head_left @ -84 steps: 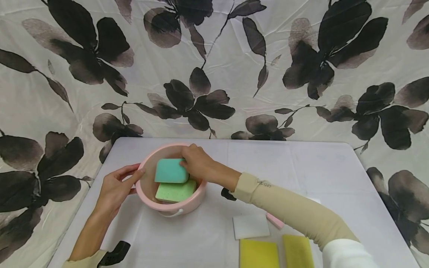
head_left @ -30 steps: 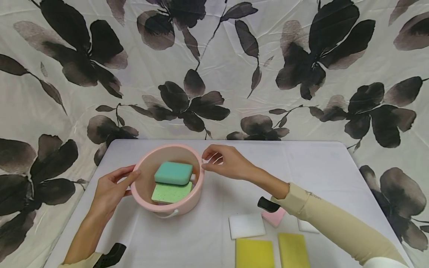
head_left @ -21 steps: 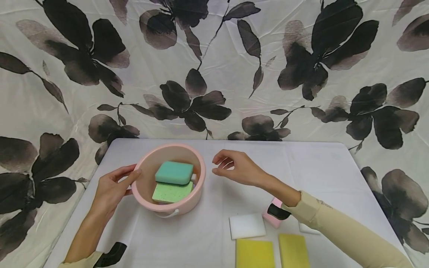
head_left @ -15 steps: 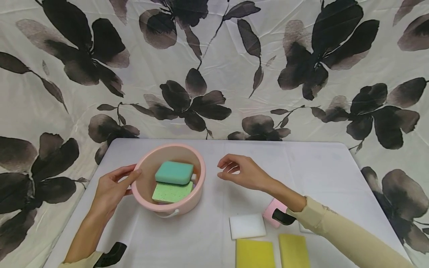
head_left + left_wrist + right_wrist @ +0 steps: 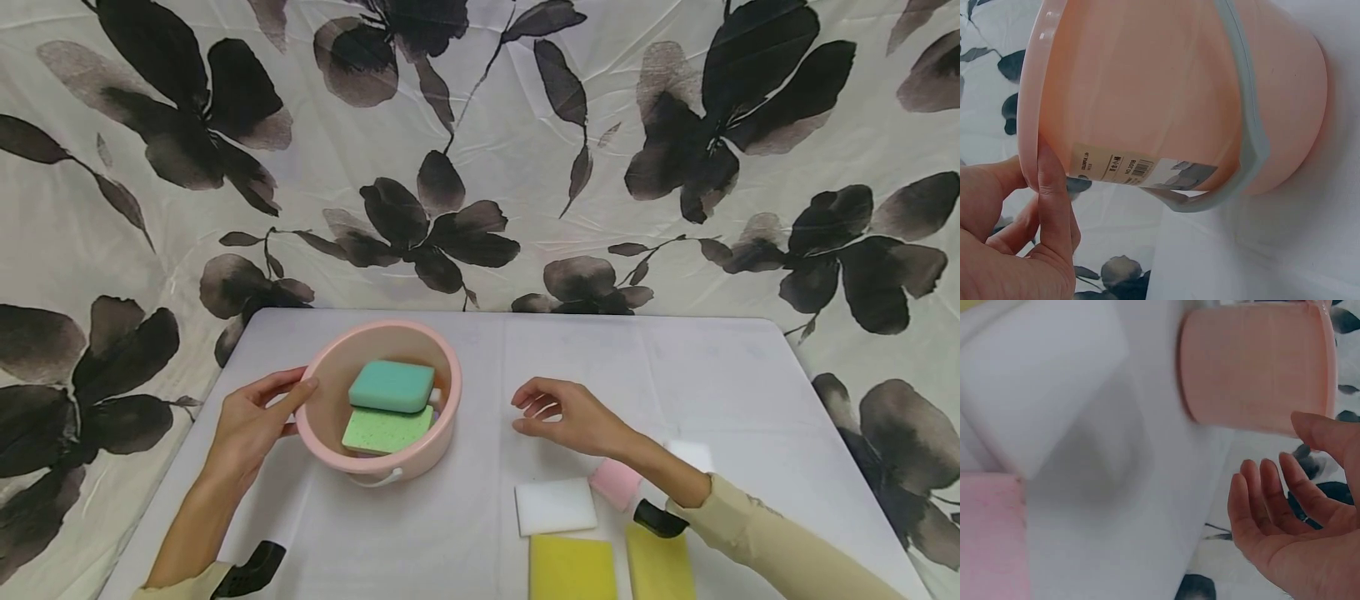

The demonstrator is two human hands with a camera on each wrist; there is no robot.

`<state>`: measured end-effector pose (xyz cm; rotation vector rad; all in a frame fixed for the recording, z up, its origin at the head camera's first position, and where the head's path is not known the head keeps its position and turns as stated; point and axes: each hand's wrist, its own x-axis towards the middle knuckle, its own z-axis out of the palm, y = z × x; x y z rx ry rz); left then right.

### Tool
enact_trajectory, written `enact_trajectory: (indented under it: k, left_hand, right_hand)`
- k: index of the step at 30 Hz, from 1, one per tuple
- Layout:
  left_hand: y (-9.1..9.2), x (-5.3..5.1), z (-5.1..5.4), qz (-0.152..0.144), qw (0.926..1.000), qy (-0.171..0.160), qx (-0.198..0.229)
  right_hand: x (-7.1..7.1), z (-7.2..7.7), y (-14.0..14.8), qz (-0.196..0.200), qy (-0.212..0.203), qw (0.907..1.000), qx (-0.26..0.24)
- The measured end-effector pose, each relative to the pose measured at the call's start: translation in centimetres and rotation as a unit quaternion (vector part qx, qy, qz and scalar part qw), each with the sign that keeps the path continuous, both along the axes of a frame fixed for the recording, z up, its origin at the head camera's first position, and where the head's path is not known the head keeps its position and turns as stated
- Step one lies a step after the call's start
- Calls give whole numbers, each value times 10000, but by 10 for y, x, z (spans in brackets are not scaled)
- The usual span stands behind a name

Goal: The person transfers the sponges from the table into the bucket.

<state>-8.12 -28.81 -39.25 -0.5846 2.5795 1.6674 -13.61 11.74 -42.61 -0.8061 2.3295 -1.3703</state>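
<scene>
Left hand (image 5: 251, 425) is pinching the rim of the pink bucket (image 5: 433, 454), thumb at the rim, other fingers bracing against the outside. Bucket is standing on the white table (image 5: 450, 542), directly to the right of those left fingers. Teal sponge (image 5: 392, 387) and green sponge (image 5: 386, 431) are sitting inside, just right of the left fingertips; teal one is lying farther from the person and overlapping the green one's far edge. Something small and white is peeking out beside the teal sponge, too hidden to tell. In the left wrist view, a label (image 5: 1141, 169) is showing on the bucket wall just beyond the fingers, with the handle (image 5: 1250, 125) hanging farther along.

Right hand (image 5: 566, 417) is hovering over the table, holding nothing, fingers loosely bent, thumb apart from them; its fingertips are pointing at the bucket, well apart from it. A white pad (image 5: 555, 507) is lying on the person's side of the right fingers, a pink sponge (image 5: 615, 485) just beside it, near the right wrist. Two yellow sponges (image 5: 572, 568) are lying farther from the right fingers, nearer the person. Another white pad (image 5: 688, 455) is showing behind the right forearm.
</scene>
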Motion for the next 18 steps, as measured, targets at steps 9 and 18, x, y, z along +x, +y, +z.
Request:
enact_trajectory:
  k: [9, 18]
  left_hand:
    - [0, 1, 0, -18, 10000, 73, 22]
    - [1, 0, 0, 47, 10000, 23, 36]
  right_hand:
    - [13, -24, 11, 103, -463, 9989, 17]
    - [22, -40, 21, 289, -599, 9977, 95]
